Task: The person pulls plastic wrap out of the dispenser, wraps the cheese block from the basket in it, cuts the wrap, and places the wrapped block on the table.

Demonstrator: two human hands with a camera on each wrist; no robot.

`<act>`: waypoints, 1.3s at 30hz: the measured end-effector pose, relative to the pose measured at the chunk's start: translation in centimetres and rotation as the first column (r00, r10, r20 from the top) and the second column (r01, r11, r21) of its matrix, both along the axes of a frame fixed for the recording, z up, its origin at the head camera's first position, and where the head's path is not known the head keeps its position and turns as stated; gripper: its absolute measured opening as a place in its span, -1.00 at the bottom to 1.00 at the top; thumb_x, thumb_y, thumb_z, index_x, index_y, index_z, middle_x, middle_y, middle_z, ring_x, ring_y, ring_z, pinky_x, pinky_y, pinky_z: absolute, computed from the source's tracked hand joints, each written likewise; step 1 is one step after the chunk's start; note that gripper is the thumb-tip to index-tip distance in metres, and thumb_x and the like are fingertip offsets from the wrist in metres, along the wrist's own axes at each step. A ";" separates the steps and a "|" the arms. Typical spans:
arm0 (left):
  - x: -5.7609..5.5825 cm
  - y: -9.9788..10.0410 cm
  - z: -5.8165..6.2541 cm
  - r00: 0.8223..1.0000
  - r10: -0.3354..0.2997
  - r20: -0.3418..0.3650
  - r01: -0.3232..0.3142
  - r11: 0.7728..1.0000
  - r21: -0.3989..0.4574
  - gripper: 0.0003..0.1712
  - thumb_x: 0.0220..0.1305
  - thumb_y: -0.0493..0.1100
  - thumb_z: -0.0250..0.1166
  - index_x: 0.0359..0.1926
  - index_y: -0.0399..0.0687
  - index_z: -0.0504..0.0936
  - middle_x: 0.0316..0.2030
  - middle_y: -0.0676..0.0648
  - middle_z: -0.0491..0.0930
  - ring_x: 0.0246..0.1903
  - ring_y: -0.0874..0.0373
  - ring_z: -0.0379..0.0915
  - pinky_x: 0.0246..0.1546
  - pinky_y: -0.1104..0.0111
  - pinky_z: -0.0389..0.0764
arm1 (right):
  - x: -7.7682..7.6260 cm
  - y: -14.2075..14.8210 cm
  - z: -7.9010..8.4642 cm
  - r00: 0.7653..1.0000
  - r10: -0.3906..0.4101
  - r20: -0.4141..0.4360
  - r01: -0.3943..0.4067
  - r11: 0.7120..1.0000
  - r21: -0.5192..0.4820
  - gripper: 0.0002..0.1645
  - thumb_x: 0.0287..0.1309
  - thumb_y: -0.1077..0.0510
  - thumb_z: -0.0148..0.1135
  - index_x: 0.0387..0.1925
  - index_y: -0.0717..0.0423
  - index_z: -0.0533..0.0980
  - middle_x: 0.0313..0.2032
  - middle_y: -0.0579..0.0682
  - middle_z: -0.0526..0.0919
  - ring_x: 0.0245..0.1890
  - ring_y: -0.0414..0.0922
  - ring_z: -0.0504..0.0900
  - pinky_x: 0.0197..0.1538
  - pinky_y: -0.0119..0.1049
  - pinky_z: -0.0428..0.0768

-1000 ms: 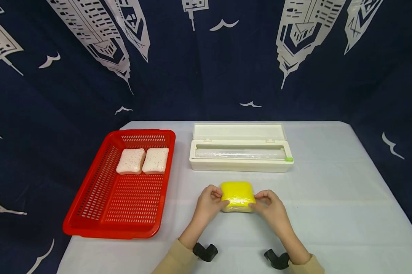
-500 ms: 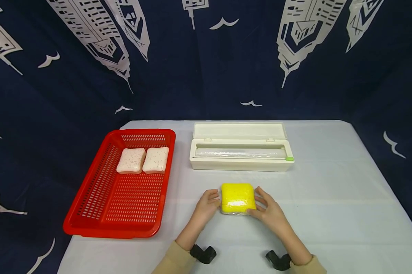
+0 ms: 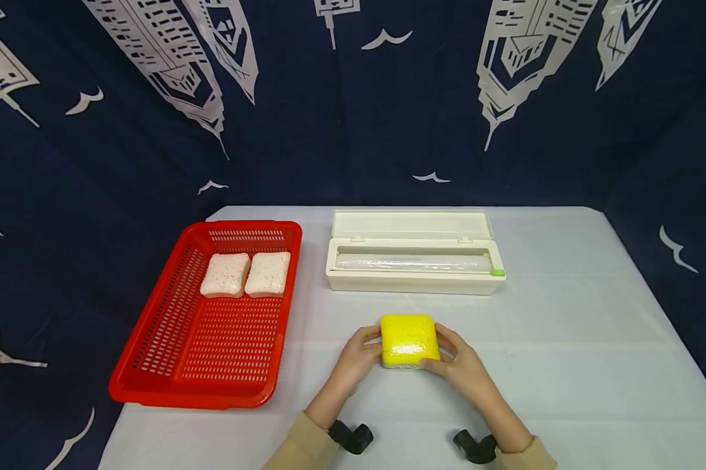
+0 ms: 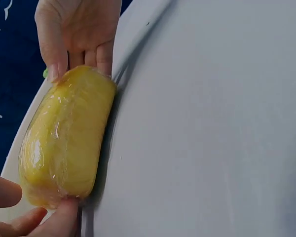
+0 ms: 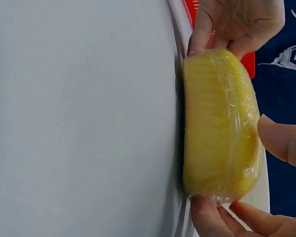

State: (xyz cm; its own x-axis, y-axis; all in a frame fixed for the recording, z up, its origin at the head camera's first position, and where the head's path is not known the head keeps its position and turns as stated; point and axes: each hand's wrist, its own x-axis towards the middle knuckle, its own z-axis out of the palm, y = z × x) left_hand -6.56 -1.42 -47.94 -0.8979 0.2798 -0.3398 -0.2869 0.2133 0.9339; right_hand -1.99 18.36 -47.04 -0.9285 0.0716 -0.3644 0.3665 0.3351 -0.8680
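A yellow rounded block (image 3: pixel 409 339), wrapped in clear plastic film, lies flat on the white table between my two hands. My left hand (image 3: pixel 355 360) holds its left side, fingers bent against the edge. On the opposite side my right hand (image 3: pixel 460 359) grips it, thumb at the near right corner and fingers along the side. In the right wrist view the right thumb (image 5: pixel 283 142) lies at the upper edge, with fingertips tucked at the block's end. Wrinkled film shows along the block's near side (image 4: pixel 76 143) in the left wrist view.
Left of my hands stands a red perforated basket (image 3: pixel 230 399) with two white speckled slabs (image 3: pixel 224 275) in it. Behind the block, a cream cling film dispenser (image 3: pixel 414 282) has its lid raised, a roll of clear film (image 3: pixel 413 263) inside. A dark blue patterned curtain (image 3: pixel 353 130) hangs behind the table.
The yellow block has turned from tilted to flat, its top now facing up. My left hand moved off its side, then came back to touch it; the right hand shifted its grip.
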 end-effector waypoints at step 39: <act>-0.6 -2.4 0.6 0.968 0.157 -0.195 -0.183 0.976 -0.122 -0.62 0.31 -0.26 0.21 0.13 -0.28 0.53 0.10 -0.27 0.58 0.06 -0.15 0.54 -0.01 0.09 0.62 | -1.5 0.6 -1.1 0.971 0.188 -0.150 -0.137 0.944 0.300 0.22 -0.21 0.09 0.63 0.43 0.27 0.14 0.24 0.31 0.40 0.04 0.18 0.60 0.06 0.00 0.63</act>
